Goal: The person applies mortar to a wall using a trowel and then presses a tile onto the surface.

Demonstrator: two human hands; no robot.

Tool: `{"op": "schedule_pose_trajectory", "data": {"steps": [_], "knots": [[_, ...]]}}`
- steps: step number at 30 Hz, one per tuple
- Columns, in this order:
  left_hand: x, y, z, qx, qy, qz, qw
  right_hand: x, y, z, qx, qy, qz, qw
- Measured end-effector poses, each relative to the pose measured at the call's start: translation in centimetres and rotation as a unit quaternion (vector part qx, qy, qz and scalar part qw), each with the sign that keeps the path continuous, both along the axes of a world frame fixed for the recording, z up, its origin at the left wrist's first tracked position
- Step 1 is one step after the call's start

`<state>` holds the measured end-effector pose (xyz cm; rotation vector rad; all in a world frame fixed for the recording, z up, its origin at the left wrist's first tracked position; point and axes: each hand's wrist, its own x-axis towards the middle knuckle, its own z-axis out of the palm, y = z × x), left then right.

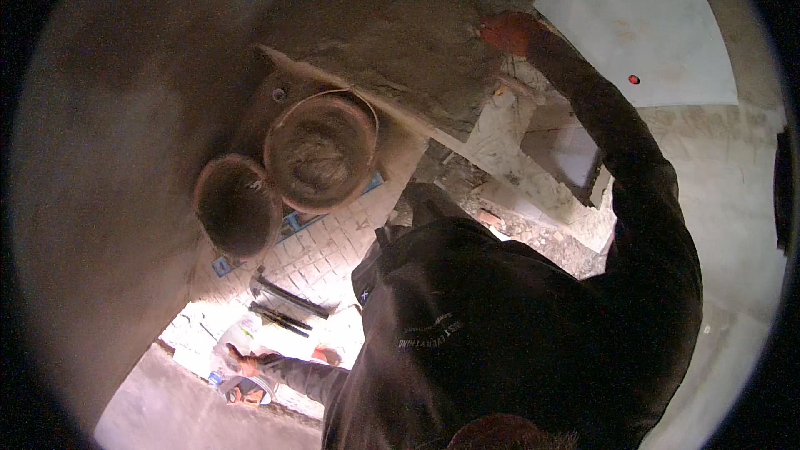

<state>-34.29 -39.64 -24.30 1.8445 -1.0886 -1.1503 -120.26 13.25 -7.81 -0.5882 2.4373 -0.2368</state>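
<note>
At the lower left my left hand is closed at the side of a clear plastic bottle with a blue cap, a finger lying across it. Just below the hand is a round white-rimmed container with an orange and dark thing in it. My right arm stretches up to the top, where my right hand, reddish and dim, is at the rough grey plastered surface. Its fingers are too dark to show whether they hold anything.
Two round buckets stand left of centre, one with grey mix, the other dark inside. A hammer and dark bar-shaped tools lie below them. Rubble lies under my right arm, near a white panel.
</note>
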Motion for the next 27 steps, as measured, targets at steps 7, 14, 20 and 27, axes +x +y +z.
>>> {"op": "schedule_pose_trajectory", "data": {"steps": [7,14,20,27], "knots": [[-3.9,1.1,4.2,-0.084,0.011,0.038,0.996,5.0,-1.0,2.3,0.017,-0.190,-0.090,0.978],[-6.3,2.4,9.0,-0.191,0.050,0.044,0.979,1.7,2.2,7.7,0.260,0.062,0.194,0.944],[-11.2,2.6,12.9,-0.301,0.141,0.034,0.942,-4.9,12.0,0.4,0.039,0.101,0.100,0.989],[-12.2,4.3,14.6,-0.357,0.134,0.073,0.922,-7.6,10.4,0.0,-0.022,0.150,0.093,0.984]]}}
